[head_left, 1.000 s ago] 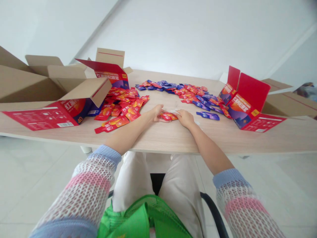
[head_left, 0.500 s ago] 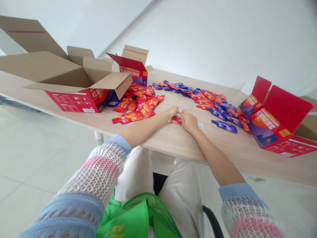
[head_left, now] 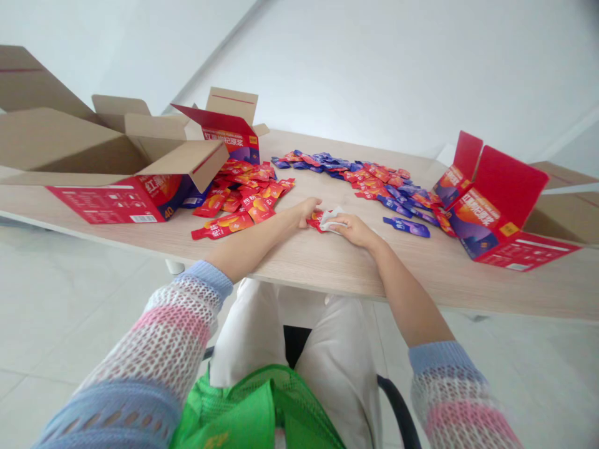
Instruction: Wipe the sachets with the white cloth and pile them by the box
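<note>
Near the table's front edge, my left hand [head_left: 307,212] grips the left end of a red sachet [head_left: 317,219]. My right hand [head_left: 354,231] holds a crumpled white tissue [head_left: 332,218] over the sachet's right part, hiding that part. To the left of my left hand lies a heap of red sachets [head_left: 255,202], printed with orange fruit. Beyond my hands a row of mixed red and purple sachets [head_left: 369,178] curves to the right. One purple sachet [head_left: 406,226] lies apart, right of my right hand.
A large open carton [head_left: 107,202] stands at the left, its flaps spread. Behind it is a smaller open red box [head_left: 231,140]. Open red boxes [head_left: 491,212] stand at the right. The wooden table [head_left: 299,268] ends just before my lap, where a green bag [head_left: 253,411] rests.
My right hand has drawn slightly away from my left, and the white tissue now shows plainly on the red sachet. The whole view has shifted, so the table's contents appear farther left.
</note>
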The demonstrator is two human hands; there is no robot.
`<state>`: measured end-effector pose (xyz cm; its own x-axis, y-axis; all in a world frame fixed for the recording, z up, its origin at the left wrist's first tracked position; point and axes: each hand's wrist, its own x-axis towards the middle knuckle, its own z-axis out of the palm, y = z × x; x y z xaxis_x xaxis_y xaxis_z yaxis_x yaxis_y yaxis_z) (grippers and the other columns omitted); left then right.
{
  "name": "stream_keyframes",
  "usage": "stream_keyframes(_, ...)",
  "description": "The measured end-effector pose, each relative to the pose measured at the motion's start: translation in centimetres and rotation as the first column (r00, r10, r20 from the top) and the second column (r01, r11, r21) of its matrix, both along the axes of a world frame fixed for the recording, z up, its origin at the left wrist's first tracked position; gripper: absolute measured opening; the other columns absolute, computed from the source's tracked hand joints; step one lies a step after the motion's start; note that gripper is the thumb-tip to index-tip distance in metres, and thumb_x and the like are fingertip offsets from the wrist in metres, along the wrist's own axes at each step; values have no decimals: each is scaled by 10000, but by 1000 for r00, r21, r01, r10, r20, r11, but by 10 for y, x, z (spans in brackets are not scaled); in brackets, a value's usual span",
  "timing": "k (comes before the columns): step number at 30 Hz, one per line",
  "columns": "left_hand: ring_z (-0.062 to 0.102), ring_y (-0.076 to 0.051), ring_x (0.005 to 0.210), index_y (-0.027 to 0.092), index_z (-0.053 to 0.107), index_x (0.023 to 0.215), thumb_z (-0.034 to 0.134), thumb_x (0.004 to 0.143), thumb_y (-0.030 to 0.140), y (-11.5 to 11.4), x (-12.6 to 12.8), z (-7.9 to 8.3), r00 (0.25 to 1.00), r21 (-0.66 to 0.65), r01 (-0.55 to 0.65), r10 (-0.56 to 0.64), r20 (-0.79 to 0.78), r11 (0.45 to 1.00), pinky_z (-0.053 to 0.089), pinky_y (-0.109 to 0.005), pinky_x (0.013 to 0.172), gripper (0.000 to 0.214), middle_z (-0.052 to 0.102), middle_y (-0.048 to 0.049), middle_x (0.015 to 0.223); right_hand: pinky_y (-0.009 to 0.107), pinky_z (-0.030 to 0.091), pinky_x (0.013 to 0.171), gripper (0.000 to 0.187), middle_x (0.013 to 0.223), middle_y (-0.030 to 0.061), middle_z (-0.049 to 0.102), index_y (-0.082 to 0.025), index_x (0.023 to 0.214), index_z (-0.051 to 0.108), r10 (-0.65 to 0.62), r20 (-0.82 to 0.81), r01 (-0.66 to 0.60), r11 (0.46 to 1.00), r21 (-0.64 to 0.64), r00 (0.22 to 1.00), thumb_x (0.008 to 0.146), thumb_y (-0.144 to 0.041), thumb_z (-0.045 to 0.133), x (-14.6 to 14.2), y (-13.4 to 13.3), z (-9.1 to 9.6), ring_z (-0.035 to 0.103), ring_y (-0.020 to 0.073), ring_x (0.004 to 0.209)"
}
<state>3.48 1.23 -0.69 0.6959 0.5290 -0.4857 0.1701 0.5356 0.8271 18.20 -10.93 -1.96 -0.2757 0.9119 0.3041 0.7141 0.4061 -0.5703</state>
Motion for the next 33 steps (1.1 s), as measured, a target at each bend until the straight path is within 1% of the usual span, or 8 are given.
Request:
stream_keyframes(5,649,-162,568,64,614,968,500,818,75,-1,-6,0,990,34,126,-127,55,991,535,-259,624,189,683,-72,703,307,435,874,282,1074,30,691,-240,1070,699,-270,49,266,961,72,962,861,-341,538,16,4,-8,616,207,974)
stream_keyframes(10,678,-179,649,15,647,904,519,755,-49,0,-12,-3,968,81,219,-227,105,972,535,-284,715,206,703,-127,750,288,433,776,285,1040,37,688,-298,1043,711,-580,230,569,814,120,781,869,-416,519,32,-4,-7,610,211,926)
stream_keyframes(18,691,-188,700,11,638,916,434,819,-35,0,-10,-3,975,33,190,-192,113,981,544,-293,742,230,698,-142,777,302,431,759,358,987,60,665,-245,1110,688,-694,54,648,695,311,718,879,-438,493,2,-13,5,592,211,879)
stream_keyframes(20,691,-196,712,10,631,950,412,821,-33,0,-9,-3,977,12,173,-173,121,985,548,-310,743,258,695,-140,776,305,437,758,354,982,56,667,-246,1114,686,-646,23,609,731,309,763,876,-431,501,-11,-12,6,595,209,864)
stream_keyframes(25,646,-168,546,19,634,985,423,763,-66,-1,-3,-6,992,103,123,-126,25,987,534,-262,585,318,677,-92,668,291,448,797,300,1001,25,687,-276,1083,701,-353,48,337,918,208,934,855,-399,548,-26,-10,1,611,196,898)
stream_keyframes(28,598,-141,465,13,630,993,402,764,-76,-3,0,-8,994,151,111,-111,-8,982,500,-226,521,335,645,-62,590,296,455,805,322,1050,15,694,-288,1096,694,-368,78,358,926,119,927,852,-431,541,-21,-7,-2,616,209,931)
stream_keyframes(30,598,-139,472,2,615,1011,385,789,-69,-4,0,-8,997,150,74,-73,-8,986,504,-228,538,327,642,-60,592,305,458,795,350,1068,23,695,-293,1115,685,-503,135,496,864,87,854,855,-459,521,-14,-6,-2,619,226,940)
stream_keyframes(33,625,-162,525,-13,587,1038,358,832,-38,-6,0,-6,999,99,49,-50,6,994,533,-272,600,309,648,-76,625,333,459,778,366,1071,54,694,-305,1143,670,-719,231,725,685,76,655,854,-462,508,-1,-5,-2,621,257,958)
